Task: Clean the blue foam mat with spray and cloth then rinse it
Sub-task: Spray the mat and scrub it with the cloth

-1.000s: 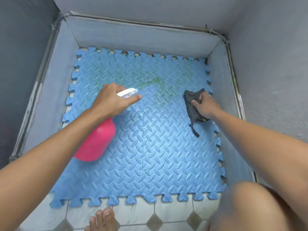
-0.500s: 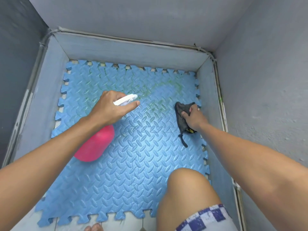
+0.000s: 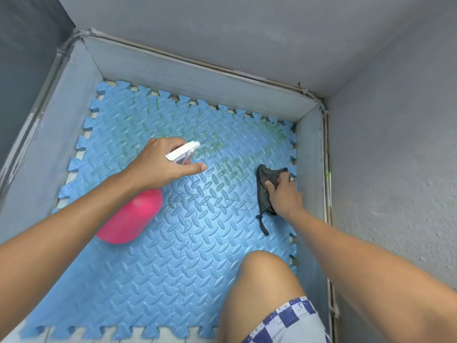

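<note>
Pink spray bottle (image 3: 129, 219) gripped in left hand (image 3: 158, 164), white nozzle aimed at greenish stains on blue foam mat (image 3: 173, 256). Right hand (image 3: 282, 191) presses dark cloth (image 3: 265, 184) near mat's right edge. Spraying stage; wiping and rinsing apparently remain.

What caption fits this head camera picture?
Left hand aims pink spray bottle at blue foam mat; right hand holds dark cloth.
</note>
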Motion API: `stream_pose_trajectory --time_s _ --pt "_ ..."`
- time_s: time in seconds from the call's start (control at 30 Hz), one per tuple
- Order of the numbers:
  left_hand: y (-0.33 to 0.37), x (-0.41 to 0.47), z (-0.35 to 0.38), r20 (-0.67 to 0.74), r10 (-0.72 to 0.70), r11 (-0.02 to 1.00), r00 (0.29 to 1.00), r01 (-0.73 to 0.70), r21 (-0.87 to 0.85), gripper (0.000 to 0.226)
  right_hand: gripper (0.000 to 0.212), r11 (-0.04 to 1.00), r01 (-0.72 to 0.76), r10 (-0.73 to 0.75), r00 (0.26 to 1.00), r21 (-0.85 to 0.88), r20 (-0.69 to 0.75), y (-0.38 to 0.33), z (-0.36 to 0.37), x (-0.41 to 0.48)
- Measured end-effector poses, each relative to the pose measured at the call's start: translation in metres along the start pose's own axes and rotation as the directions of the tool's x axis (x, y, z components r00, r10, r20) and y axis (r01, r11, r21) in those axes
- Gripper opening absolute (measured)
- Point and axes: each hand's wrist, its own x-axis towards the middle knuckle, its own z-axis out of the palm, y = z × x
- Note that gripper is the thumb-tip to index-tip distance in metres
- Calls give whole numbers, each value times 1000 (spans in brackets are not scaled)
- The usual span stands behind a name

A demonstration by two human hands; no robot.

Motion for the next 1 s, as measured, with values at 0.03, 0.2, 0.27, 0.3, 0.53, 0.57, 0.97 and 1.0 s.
stream_pose_trajectory --time_s 0.03,0.2,0.27,0.3,0.53,0.57,0.97,1.0 --pt "-1 -1 1 4 -8 1000 1000 8 8 54 33 1000 8 -9 999 -15 -38 0 3 -4" --pt "-7 -17 3 -141 -97 983 985 117 142 62 39 813 565 -580 808 -142 -106 -46 47 -42" --pt "-5 -24 2 -181 -83 988 980 105 113 60 40 564 806 -814 579 -179 39 -78 74 -63" --pt "-4 -26 0 -185 -69 992 980 87 92 57 39 430 880 -884 456 -200 105 -92 84 -70" --pt "-13 -21 -18 -180 -105 994 978 107 4 46 38 525 798 -843 535 -296 -55 -67 35 28" --pt "-14 -20 -19 -191 -109 994 976 111 -2 45 38 679 670 -728 667 -300 -158 -54 17 55" --pt "-9 -15 3 -177 -179 980 968 192 54 58 35 958 126 -228 881 -259 -414 -32 -8 118" --pt "-9 -13 2 -188 -186 979 964 198 46 57 35 957 125 -227 883 -262 -410 -32 -8 118"
